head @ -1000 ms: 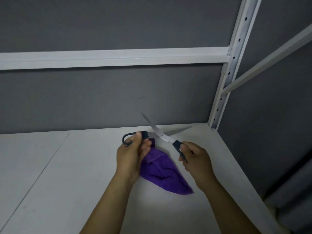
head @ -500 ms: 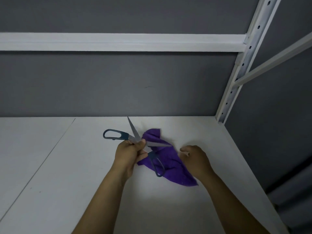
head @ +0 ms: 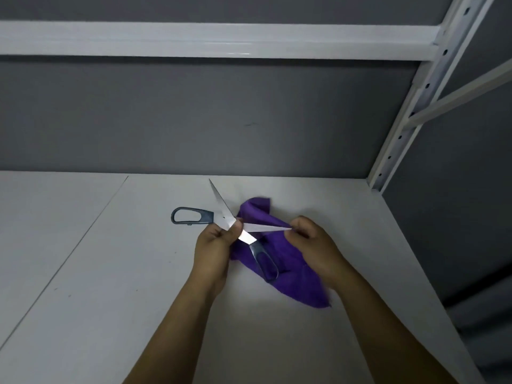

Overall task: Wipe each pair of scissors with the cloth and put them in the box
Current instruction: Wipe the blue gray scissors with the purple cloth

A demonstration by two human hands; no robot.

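Note:
A pair of scissors (head: 221, 209) with dark grey-blue handles is spread wide open above the white shelf (head: 110, 273). My left hand (head: 214, 245) pinches it at the pivot. One blade points away toward the back wall, the other points right. My right hand (head: 313, 242) grips the purple cloth (head: 293, 284) near the tip of the right-pointing blade. One handle loop sticks out to the left, the other hangs over the cloth. The cloth lies bunched on the shelf under both hands. No box is in view.
A grey back wall (head: 221, 120) closes the shelf behind. A white perforated upright (head: 410, 117) stands at the back right corner, with a white crossbeam (head: 194, 40) overhead. The shelf's right edge runs close beside my right forearm.
My right hand has let go of one scissor handle and taken hold of the cloth by the blade tip. My left hand shifted from the handle to the pivot, and the scissors turned.

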